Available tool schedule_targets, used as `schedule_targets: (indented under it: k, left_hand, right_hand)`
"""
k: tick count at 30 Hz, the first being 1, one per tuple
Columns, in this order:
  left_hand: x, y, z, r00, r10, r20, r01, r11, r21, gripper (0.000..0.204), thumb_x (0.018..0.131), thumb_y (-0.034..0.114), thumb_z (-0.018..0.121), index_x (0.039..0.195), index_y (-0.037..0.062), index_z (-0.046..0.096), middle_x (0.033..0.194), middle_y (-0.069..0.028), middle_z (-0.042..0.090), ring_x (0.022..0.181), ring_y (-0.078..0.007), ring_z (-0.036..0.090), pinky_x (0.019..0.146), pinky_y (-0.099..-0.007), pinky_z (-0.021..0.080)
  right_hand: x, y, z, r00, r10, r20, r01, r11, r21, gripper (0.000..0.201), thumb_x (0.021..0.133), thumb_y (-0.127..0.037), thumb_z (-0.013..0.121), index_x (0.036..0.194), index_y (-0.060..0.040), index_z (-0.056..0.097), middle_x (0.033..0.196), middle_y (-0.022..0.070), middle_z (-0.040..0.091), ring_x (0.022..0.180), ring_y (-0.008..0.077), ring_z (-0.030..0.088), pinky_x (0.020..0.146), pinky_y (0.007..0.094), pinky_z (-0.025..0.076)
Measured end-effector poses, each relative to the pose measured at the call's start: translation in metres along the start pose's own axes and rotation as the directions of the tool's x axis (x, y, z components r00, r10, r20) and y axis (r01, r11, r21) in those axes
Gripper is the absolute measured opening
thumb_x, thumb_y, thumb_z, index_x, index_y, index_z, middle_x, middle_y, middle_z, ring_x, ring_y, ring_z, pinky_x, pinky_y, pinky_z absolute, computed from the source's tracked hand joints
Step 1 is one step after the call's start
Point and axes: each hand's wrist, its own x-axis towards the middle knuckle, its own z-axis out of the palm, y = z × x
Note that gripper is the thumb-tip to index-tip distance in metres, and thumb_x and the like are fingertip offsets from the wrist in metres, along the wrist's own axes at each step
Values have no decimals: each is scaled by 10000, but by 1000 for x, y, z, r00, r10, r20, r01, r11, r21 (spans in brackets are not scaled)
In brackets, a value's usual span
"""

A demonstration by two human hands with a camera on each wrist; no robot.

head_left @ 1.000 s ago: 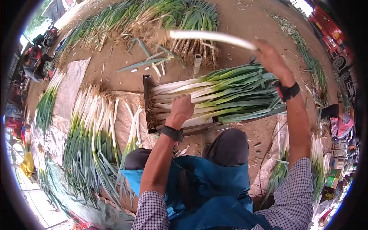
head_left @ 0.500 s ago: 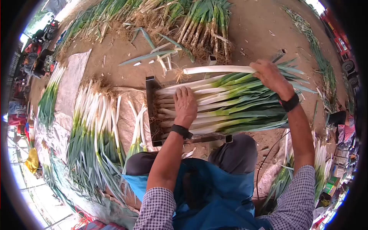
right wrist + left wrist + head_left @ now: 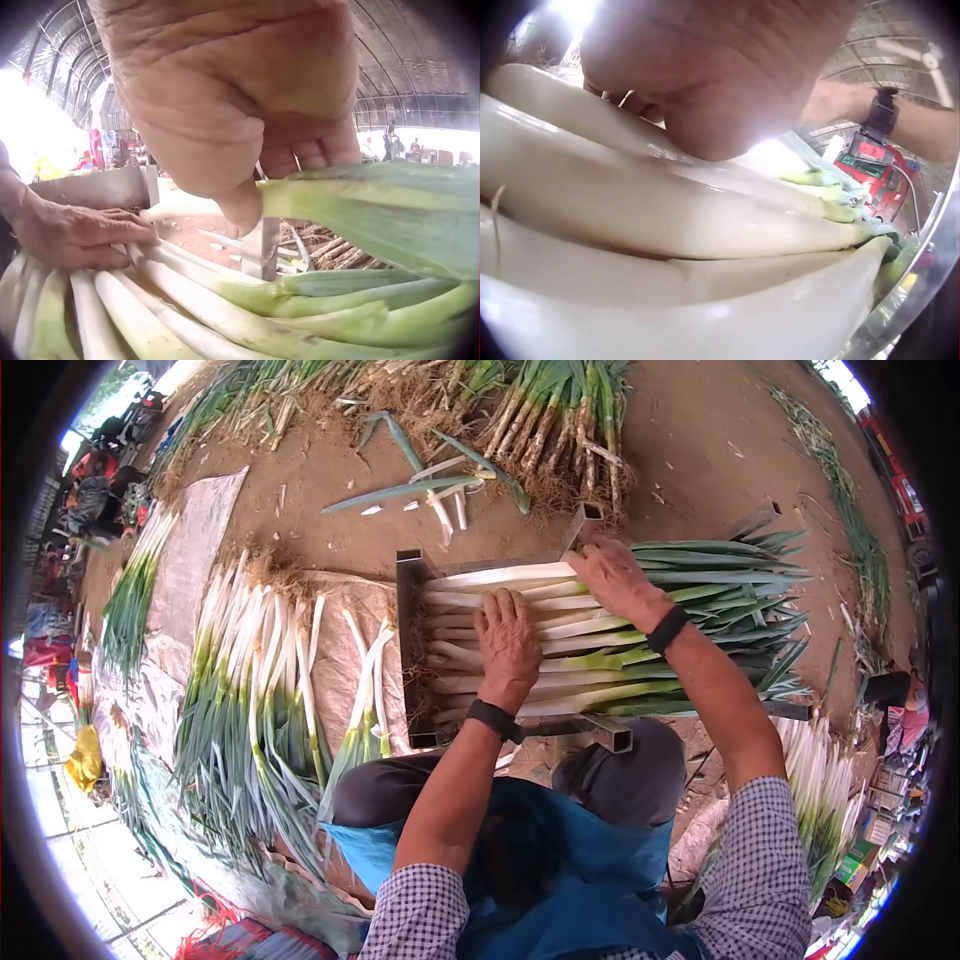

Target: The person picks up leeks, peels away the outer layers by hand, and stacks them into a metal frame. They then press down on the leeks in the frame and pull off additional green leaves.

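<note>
A row of leeks (image 3: 580, 650) lies side by side in a metal frame (image 3: 410, 660), white root ends to the left and green leaves to the right. My left hand (image 3: 510, 645) rests palm down across the white stems, its fingers extended; the left wrist view shows the palm close over thick white stalks (image 3: 675, 217). At the far edge of the row, my right hand (image 3: 622, 582) grips one leek (image 3: 337, 202) where white turns green. In the right wrist view the thumb hooks round that leek, just above the others.
Metal posts (image 3: 588, 520) stand up along the frame's sides. Beyond it lie a pile of untrimmed leeks (image 3: 565, 435) and loose cut leaves (image 3: 400, 493). More leeks (image 3: 255, 670) rest on a sheet at the left, and another bunch (image 3: 815, 780) is at the right. My knees (image 3: 625, 775) are close to the frame.
My right hand has brought the leek down from above the frame to the far side of the row and moved left along it. The left hand has gone from curled to laid flat.
</note>
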Motion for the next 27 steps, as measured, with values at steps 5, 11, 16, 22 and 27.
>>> schedule_targets:
  k: [5,11,16,22,27]
  left_hand:
    - [5,2,-5,997,-10,76,17,995,-100,566,855,124,544,1389,-39,454,1439,-220,442,1388,-417,354,1124,-538,284]
    - [2,-1,6,1000,9,-15,-10,996,-88,498,896,128,506,1366,-33,471,1396,-210,476,1368,-412,378,1112,-547,290]
    - [12,-7,-7,1000,22,15,-22,998,-54,458,938,162,546,1364,1,489,1399,-217,476,1359,-414,387,1116,-566,279]
    - [54,-24,-19,1000,17,-20,-18,999,-39,555,976,370,549,1403,22,477,1420,-219,491,1362,-405,398,1154,-565,218]
    - [68,-40,11,950,-56,308,73,996,-44,691,1004,529,428,1478,27,422,1495,-210,454,1403,-386,362,1171,-535,178]
  right_hand:
    - [-33,29,-2,969,107,-220,-78,987,138,307,921,-274,661,1144,-62,647,956,130,660,1034,343,592,965,496,409]
    - [-29,64,6,990,119,80,-134,966,219,284,919,-286,656,1107,-75,683,1010,134,688,1034,332,612,964,465,439]
    - [-26,74,40,986,126,106,-157,917,367,332,942,-310,616,1135,-51,694,1088,182,693,1041,388,628,933,491,479]
    - [-21,75,48,930,202,308,-310,879,361,421,984,-395,508,1191,-74,686,1152,203,680,1087,408,618,947,489,479]
    - [-15,68,33,866,204,456,-374,870,322,452,983,-385,506,1206,-22,656,1190,223,654,1140,407,589,988,495,447]
